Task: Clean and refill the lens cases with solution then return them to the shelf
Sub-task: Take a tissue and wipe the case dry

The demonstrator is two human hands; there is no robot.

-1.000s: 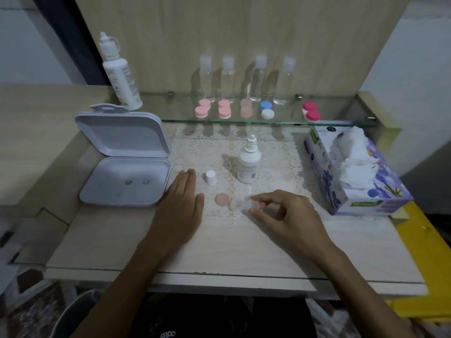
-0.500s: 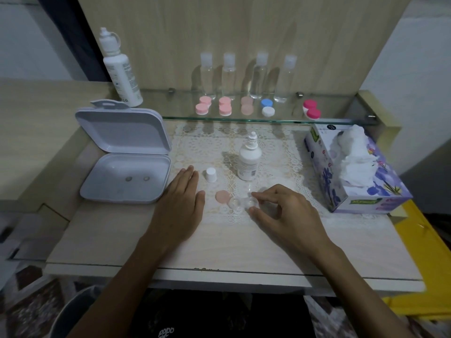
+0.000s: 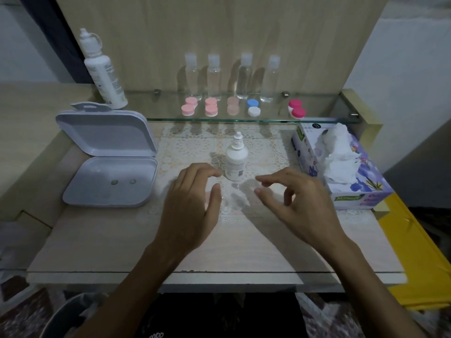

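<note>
On the worktop [image 3: 102, 242], over a lace mat [image 3: 195, 147], both hands hover close together in front of a small white dropper bottle [image 3: 235, 162] that stands upright with its cap off. The left hand [image 3: 192, 206] has its fingers loosely curved and its thumb apart, holding nothing that shows. The right hand [image 3: 300, 203] has index finger and thumb drawn toward each other with a gap between the tips, pinching nothing visible. Between the two hands lies a clear lens case [image 3: 231, 203]; it is blurred, perhaps two open cups, and I cannot tell more. To the left an open white box [image 3: 109, 167] lies with its lid tilted back. On the glass shelf [image 3: 156, 111] behind stand a large white solution bottle [image 3: 103, 74], four clear bottles [image 3: 229, 76] and a row of capped lens cases [image 3: 211, 110] in pink, blue-and-white and red. A tissue box [image 3: 341, 167] sits at the right.
</note>
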